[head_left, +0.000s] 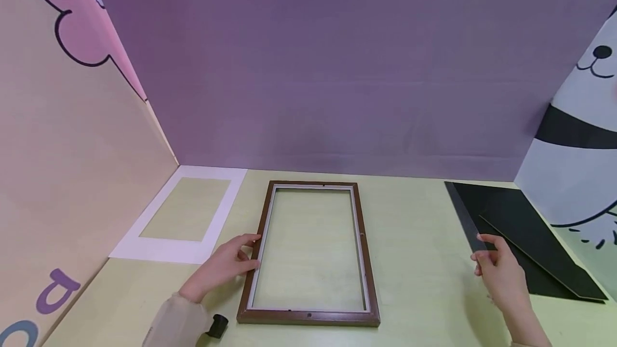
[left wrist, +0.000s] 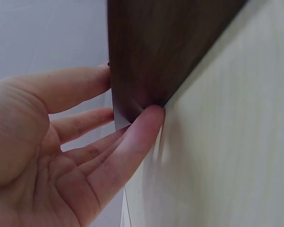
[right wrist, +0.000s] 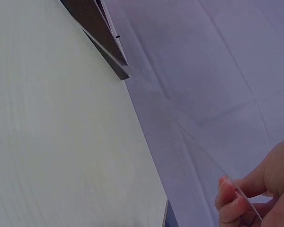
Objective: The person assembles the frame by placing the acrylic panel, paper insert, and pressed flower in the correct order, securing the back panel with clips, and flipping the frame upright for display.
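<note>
A brown picture frame (head_left: 247, 287) with a pale inner lip lies on the table in the middle of the head view. My left hand (head_left: 225, 261) touches its left rail with the thumb and extended fingertips. In the left wrist view the thumb (left wrist: 132, 146) meets the dark wood low, near the tabletop. Out to the right, my right hand (head_left: 503, 277) pinches the edge of a thin clear sheet (right wrist: 206, 153) between thumb and fingers. Much of the sheet is see-through and hard to trace; its edge slants toward the frame in the right wrist view.
Black boards (head_left: 506, 197) lie on the table's right side, partly behind the right hand. A white mat with a rectangular opening (head_left: 159, 250) lies at the left. A purple backdrop (head_left: 337, 68) rises at the back, with printed panels at both sides.
</note>
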Tool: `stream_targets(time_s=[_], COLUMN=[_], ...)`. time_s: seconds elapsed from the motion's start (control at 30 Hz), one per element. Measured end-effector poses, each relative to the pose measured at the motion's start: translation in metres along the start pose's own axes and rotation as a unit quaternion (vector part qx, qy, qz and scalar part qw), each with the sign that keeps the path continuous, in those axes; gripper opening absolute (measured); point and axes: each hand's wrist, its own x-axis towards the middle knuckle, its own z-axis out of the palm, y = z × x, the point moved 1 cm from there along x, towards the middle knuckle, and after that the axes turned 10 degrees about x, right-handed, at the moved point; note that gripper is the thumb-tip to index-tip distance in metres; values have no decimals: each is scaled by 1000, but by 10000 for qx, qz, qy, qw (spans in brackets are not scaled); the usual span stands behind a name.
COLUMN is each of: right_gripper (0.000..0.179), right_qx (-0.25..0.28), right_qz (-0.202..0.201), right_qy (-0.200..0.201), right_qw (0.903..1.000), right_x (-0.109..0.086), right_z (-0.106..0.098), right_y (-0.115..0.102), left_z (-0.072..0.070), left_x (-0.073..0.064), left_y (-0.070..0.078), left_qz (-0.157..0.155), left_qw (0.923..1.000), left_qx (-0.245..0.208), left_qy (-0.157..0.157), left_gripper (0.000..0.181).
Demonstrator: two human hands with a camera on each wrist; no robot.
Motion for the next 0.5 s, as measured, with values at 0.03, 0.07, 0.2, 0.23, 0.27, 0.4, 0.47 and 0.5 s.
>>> stream_targets(time_s=[0.03,0.07,0.2,0.23,0.27,0.4,0.47,0.5], right_gripper=[37,37,38,38,38,39,40,41], right_qx=[-41,-40,-38,-36,-84,-135,-167,-190], right_qz=[-5,75,142,144,129,60,56,77], right_qy=[92,130,286,329,399,646,768,811], right_qw=[9999,9999,9995,9993,9991,9978,9969,9965], right_x=[2,2,4,3,6,13,15,16], right_z=[0,0,-1,-1,0,3,2,1], right_y=[4,5,8,7,12,27,28,28], left_z=[0,0,0,1,1,1,0,0], left_x=[0,1,0,-1,-1,-1,0,1], left_y=[1,1,3,2,2,1,1,2], left_qz=[3,7,-26,-27,-46,-83,-87,-59], left_qw=[10000,10000,10000,10000,10000,9999,9999,10000], left_qx=[-9,-20,-6,-2,6,59,31,20], left_qy=[-10,-20,-46,-50,-53,-41,-41,-50], left_gripper=[60,60,60,60,60,60,60,59])
